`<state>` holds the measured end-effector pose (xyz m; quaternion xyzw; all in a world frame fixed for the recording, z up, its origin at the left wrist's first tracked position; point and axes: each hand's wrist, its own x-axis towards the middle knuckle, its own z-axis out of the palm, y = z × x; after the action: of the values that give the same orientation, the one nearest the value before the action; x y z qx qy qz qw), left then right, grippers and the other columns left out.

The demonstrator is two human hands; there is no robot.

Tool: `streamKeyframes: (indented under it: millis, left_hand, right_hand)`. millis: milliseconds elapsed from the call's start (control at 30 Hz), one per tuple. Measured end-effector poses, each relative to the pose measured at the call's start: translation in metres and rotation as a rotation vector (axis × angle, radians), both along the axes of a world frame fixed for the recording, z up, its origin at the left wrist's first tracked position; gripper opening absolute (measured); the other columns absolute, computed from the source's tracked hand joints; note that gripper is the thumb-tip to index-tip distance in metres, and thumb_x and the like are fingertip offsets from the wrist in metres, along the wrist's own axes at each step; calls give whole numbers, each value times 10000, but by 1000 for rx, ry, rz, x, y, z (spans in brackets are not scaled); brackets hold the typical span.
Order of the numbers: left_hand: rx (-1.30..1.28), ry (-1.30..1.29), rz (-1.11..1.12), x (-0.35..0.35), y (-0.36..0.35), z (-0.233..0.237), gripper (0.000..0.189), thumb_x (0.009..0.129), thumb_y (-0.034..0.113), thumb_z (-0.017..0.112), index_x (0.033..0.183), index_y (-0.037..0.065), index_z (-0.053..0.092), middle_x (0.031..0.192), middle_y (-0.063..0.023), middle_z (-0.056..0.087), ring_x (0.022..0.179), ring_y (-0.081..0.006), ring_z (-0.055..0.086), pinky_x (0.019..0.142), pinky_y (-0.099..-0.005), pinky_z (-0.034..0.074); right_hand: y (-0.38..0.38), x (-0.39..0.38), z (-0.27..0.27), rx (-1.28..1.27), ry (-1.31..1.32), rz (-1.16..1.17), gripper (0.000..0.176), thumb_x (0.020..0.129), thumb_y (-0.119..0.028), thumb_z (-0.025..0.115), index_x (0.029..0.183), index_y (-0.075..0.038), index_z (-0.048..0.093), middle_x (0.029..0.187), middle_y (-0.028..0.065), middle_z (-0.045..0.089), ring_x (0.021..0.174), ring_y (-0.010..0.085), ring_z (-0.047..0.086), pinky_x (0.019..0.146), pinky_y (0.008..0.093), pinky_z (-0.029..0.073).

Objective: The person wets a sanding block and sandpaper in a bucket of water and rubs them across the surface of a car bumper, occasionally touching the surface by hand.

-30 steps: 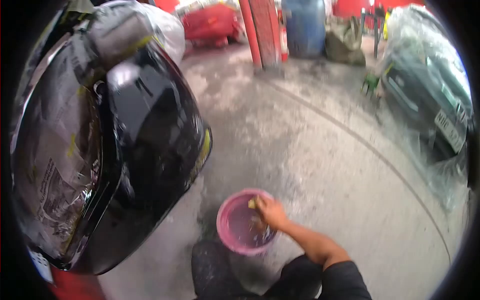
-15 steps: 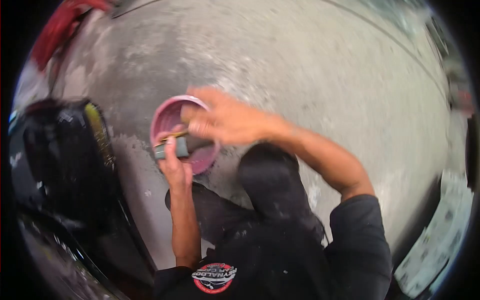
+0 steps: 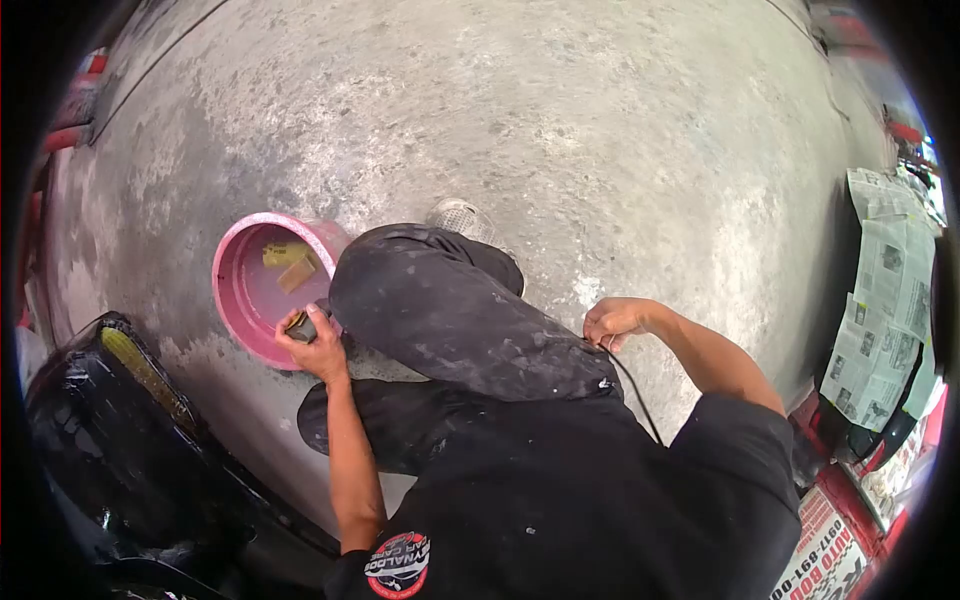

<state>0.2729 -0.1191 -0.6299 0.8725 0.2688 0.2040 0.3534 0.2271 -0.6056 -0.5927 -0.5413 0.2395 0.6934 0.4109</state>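
- Beside the near rim of the pink basin [image 3: 222, 300] on the concrete floor [image 3: 600, 120]: left hand [image 3: 312, 340], grip clamped on a small dark block [image 3: 303, 325], close against the rim.
- By the right knee, well apart from the basin: right hand [image 3: 612, 322], grip pinched together on a thin black cord [image 3: 632, 385] that trails back toward the body.
- Inside the basin: shallow water and two yellow sponge pieces [image 3: 285, 265] toward the far wall, touched by neither hand.
- As a judgement: could tip or slop the basin with a careless press of the left wrist on the rim, wetting the floor beside the black car panel [image 3: 110, 430].
- Could also let the block slip, wet as it probably is, and drop it onto gritty concrete to pick up dirt.
- Could snag the cord under the bent leg [image 3: 450, 310] if tugged from this crouch.
- Against the picture half a second back:
  - Right hand no longer over the basin, now off at the knee.
  - Left hand down at the basin's near side rather than over the water.
  - View turned, with newspapers [image 3: 885, 290] now at the floor's right edge and the panel in the lower left corner.
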Motion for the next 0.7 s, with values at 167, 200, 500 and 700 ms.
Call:
streamKeyframes:
  millis: [167, 200, 500, 700]
  left_hand:
    - [2, 82, -12, 4, -3, -1, 400, 890, 245, 757, 1128, 22, 525, 1053, -147, 653, 944, -274, 653, 848, -397, 526]
    - [14, 54, 3, 6, -1, -5, 400, 889, 255, 757, 1127, 28, 529, 1046, -145, 657, 942, -281, 658, 841, -403, 526]
    - [28, 78, 60, -2, 11, -19, 411, 880, 315, 762, 1120, 49, 562, 1036, -147, 666, 949, -331, 661, 823, -434, 515]
    - [68, 149, 50, 3, 0, -12, 420, 888, 329, 756, 1144, 52, 571, 1022, -161, 692, 928, -358, 684, 799, -450, 524]
  right_hand:
    - [-40, -108, -87, 179, -544, 931, 237, 810, -178, 599, 934, -32, 738, 866, 187, 738, 812, 323, 734, 658, 419, 568]
    - [-40, -131, -88, 140, -541, 698, 301, 762, -168, 690, 1037, -65, 759, 885, 223, 727, 849, 302, 702, 735, 429, 542]
    - [-9, -146, 3, -149, 235, -530, 294, 894, -142, 557, 1145, -40, 671, 1029, 53, 709, 898, 173, 668, 720, 312, 540]
    - [-54, -258, -73, 206, 266, -734, 292, 891, -23, 606, 1180, -42, 642, 987, 16, 710, 707, 142, 627, 565, 324, 487]
